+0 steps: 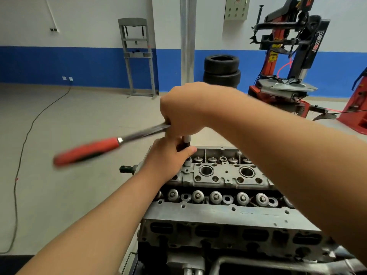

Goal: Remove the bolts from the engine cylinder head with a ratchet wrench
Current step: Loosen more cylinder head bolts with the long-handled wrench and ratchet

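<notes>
Two hands work the red-handled steel ratchet wrench [103,149]: right hand [184,112] clasps its head, left hand [168,157] grasps the dark extension [185,143], apparently steadying it on the grey metal cylinder head [224,213]

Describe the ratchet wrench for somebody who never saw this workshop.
The engine cylinder head fills the lower middle. Above its far left corner, the right hand grips the head of the ratchet wrench and the left hand holds its extension bar. Its shaft runs left to a red-and-black grip, unlike the grey metal nearby.
</notes>
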The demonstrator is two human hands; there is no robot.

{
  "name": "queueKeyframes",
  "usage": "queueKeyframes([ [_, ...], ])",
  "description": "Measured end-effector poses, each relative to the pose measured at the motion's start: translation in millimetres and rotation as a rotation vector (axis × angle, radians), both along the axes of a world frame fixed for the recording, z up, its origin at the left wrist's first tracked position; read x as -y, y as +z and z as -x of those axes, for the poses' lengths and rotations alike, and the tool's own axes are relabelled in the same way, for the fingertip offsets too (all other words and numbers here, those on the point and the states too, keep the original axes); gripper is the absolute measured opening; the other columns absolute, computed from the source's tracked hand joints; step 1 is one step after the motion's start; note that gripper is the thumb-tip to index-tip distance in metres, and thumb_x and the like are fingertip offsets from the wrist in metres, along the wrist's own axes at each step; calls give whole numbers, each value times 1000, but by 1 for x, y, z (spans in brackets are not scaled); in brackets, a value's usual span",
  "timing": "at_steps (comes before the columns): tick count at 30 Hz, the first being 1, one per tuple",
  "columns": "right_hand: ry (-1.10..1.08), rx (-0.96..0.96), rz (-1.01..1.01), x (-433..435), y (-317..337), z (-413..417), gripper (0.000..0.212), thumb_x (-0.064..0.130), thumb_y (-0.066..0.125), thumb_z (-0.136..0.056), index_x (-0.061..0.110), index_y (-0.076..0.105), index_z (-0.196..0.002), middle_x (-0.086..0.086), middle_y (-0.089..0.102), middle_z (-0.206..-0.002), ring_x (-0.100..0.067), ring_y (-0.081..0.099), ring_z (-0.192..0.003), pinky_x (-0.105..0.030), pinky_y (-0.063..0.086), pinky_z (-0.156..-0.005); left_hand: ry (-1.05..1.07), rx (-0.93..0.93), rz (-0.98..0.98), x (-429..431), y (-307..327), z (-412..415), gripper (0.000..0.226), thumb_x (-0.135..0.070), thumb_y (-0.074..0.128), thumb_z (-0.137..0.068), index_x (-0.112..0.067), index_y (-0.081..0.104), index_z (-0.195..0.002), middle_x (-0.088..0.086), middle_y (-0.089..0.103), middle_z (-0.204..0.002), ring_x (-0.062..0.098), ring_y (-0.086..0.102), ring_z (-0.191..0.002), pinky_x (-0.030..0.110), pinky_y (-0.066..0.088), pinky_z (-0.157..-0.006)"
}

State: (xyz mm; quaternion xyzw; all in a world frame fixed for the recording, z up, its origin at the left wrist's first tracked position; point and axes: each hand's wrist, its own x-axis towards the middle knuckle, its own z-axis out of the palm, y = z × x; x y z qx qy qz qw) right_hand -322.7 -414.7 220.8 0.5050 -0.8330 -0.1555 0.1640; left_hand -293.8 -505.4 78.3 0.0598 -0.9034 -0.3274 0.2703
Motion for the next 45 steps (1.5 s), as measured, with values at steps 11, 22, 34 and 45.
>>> queueKeyframes([
  [11,-198,35,76,13,-18,13,14,28,50,-87,18,50,-77,2,47,-66,-14,41,-54,-27,28,-45,-38,147,17,-7,7,-2,24,-47,53,-88,-28,56,-74,-8,65,-79,14,62,-82,29,46,-72],
  [22,-46,123,179,-2,-2,15,18,18,54,-80,19,57,-98,1,54,-76,-15,47,-60,-26,34,-48,-88,30,-102,-9,13,-4,26,-40,41,-97,-27,60,-84,-18,65,-81,1,58,-80,18,42,-71],
  [34,-83,55,415,-11,3,27,11,20,53,-84,20,54,-95,2,53,-75,-13,46,-62,-25,32,-48,-123,237,8,-2,9,2,16,-37,64,-86,-37,66,-102,-21,62,-82,-2,56,-84,7,34,-66],
  [45,-142,284,478,30,-33,19,14,25,60,-83,19,55,-95,1,58,-82,-18,54,-70,-29,41,-52,97,-202,-345,19,16,-8,16,-32,70,-79,-35,54,-78,-20,62,-76,-5,56,-73,7,38,-58],
])
